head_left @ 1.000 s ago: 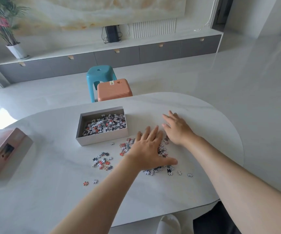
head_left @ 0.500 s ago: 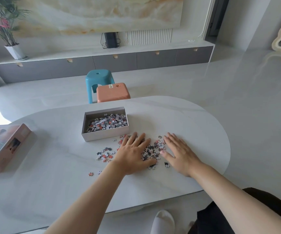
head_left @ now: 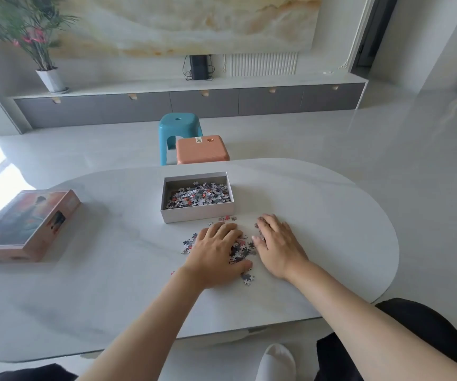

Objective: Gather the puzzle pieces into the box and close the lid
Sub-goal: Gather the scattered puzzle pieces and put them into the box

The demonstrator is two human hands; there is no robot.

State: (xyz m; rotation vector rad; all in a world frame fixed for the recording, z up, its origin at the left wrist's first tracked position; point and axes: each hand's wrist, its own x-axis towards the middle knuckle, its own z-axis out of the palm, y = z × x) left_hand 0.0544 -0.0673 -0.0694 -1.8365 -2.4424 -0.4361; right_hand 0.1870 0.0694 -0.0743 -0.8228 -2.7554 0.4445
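Head camera looks down on the white surface (head_left: pixel 318 229), where the person is bending over the work. The left hand (head_left: pixel 216 254) and the right hand (head_left: pixel 279 246) lie palm down, close beside each other, just on the near side of the box (head_left: pixel 197 214). Both hands are open, with the fingers only lightly bent. They press and push, and they grip nothing. Between them the loose puzzle pieces (head_left: pixel 239 250) are squeezed into one narrow heap.

A second ago it was not so. The hands were further apart, the right one reaching out toward the far right part of the surface, and the pieces lay in a wide, thin scatter. Since then both hands have swept inward, and most of the scatter has become this heap.

For the task this is good progress, I think. A heap can be scooped up in one or two handfuls, while single pieces cost much time. Some stray pieces (head_left: pixel 189 244) are outside the left hand, a few lie against the near wall of the box, and a couple lie toward the near edge.

The box stands open toward the far edge, already partly filled. Its lid (head_left: pixel 26 224) lies near the left edge, well apart, so closing is not yet near.
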